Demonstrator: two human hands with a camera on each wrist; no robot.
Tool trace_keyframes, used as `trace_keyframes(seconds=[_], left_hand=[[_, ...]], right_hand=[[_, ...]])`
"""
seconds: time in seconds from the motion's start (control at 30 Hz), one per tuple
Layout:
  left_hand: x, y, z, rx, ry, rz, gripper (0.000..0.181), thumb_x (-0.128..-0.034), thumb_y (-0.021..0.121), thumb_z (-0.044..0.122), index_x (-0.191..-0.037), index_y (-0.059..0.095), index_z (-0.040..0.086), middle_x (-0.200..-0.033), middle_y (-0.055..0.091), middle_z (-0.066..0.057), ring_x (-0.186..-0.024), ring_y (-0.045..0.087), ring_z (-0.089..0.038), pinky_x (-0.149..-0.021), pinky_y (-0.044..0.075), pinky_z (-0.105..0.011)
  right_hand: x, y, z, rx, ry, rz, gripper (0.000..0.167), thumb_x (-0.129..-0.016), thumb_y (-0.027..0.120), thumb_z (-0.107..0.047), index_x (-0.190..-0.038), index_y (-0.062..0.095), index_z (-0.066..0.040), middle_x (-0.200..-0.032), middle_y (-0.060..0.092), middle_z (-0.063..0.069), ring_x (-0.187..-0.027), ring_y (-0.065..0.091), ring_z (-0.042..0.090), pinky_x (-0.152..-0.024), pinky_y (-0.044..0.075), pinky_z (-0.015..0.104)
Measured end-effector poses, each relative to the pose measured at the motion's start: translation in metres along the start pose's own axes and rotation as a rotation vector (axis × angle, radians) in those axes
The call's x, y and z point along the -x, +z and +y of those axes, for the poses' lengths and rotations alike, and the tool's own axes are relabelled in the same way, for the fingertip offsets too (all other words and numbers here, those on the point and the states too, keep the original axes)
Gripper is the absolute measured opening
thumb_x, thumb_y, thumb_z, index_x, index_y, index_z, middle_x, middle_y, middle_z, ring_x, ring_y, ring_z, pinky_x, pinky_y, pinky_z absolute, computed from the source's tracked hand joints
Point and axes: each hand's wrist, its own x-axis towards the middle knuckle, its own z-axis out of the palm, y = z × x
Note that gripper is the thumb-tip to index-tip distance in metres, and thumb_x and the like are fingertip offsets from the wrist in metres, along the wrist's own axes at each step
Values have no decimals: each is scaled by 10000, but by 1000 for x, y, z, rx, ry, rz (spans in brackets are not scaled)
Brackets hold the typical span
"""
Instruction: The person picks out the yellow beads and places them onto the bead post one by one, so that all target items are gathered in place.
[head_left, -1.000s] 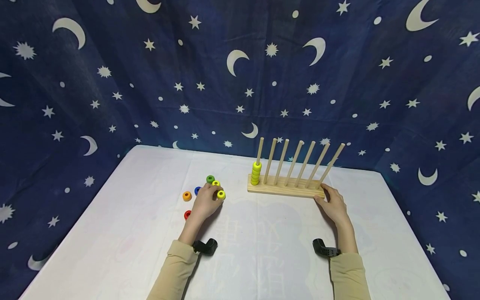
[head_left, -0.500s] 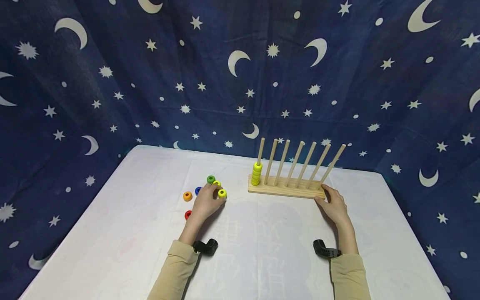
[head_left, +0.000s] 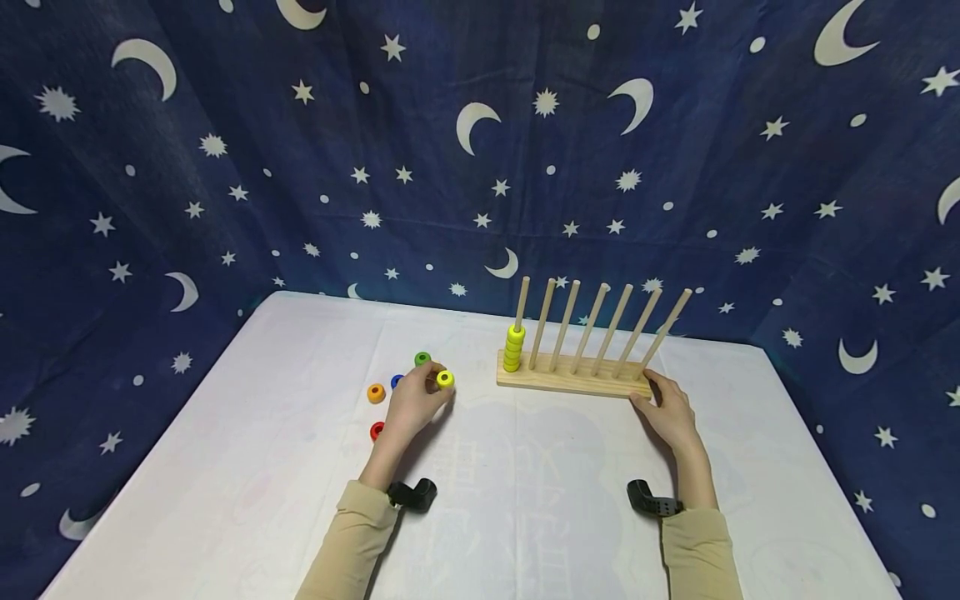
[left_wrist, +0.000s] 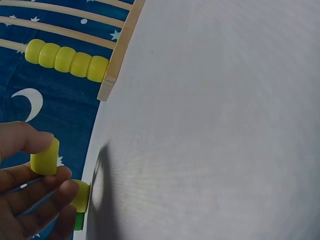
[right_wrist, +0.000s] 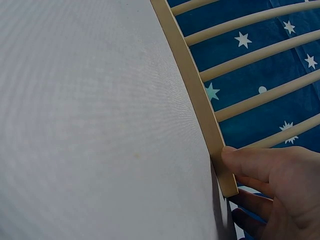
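My left hand (head_left: 412, 407) pinches a yellow bead (head_left: 447, 383) between thumb and fingers, just above the tabletop. In the left wrist view, a second yellow bead (left_wrist: 82, 196) and a green bead (left_wrist: 79, 221) sit beyond the fingertips; the hand hides that second yellow bead in the head view. To the right stands a wooden peg rack (head_left: 562, 381) with several upright pegs. Its leftmost peg carries a stack of several yellow beads (head_left: 513, 350). My right hand (head_left: 670, 418) grips the right end of the base, thumb on the near side.
Around the left hand lie a green bead (head_left: 423, 358), a partly covered blue bead (head_left: 397, 381), an orange bead (head_left: 376, 394) and a red bead (head_left: 377, 432). A white cloth covers the table (head_left: 517, 500). A dark blue curtain (head_left: 420, 150) with moons and stars hangs behind the rack.
The left hand has raised the pinched yellow bead slightly, and its fingers now cover the other yellow bead in the head view. The right hand and the rack stay in place.
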Motion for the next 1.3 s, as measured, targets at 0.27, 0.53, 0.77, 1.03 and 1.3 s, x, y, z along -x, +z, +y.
trace_keyframes(seconds=[0.27,0.53,0.77,1.03,1.3], left_hand=[[2,-1,5,51,2,39,366,-833,708,199,-1176,635,95,-1057,685,-99,-972,657,-256,-864,527,-416],[2,-4,9,93,35,63,362,-832,704,169,-1178,637,86,-1063,677,-88,-971,633,-237,-832,543,-387],[4,-8,17,120,83,86,348,-821,702,159,-1155,643,80,-1043,680,-87,-947,629,-239,-809,534,-373],[7,-13,26,134,114,98,326,-817,713,142,-1132,650,90,-1046,687,-83,-944,635,-241,-804,525,-370],[9,-14,36,159,131,98,314,-836,704,151,-1139,646,93,-1077,675,-81,-958,637,-240,-837,541,-389]], right_hand=[[0,1,0,3,11,-4,653,-946,552,-252,-1494,278,-26,-1540,226,284,-1430,142,483,-1124,82,680],[-1,1,0,9,1,-2,647,-946,553,-247,-1489,285,-18,-1532,236,289,-1424,150,491,-1121,89,683],[-1,0,-1,7,-1,2,650,-946,555,-247,-1489,283,-17,-1533,233,291,-1424,148,495,-1120,90,685],[-1,-1,0,6,8,-4,653,-948,557,-254,-1493,279,-24,-1535,231,288,-1425,148,492,-1118,96,687],[-1,1,1,6,-7,0,653,-946,553,-254,-1489,282,-13,-1529,236,295,-1419,153,497,-1118,96,686]])
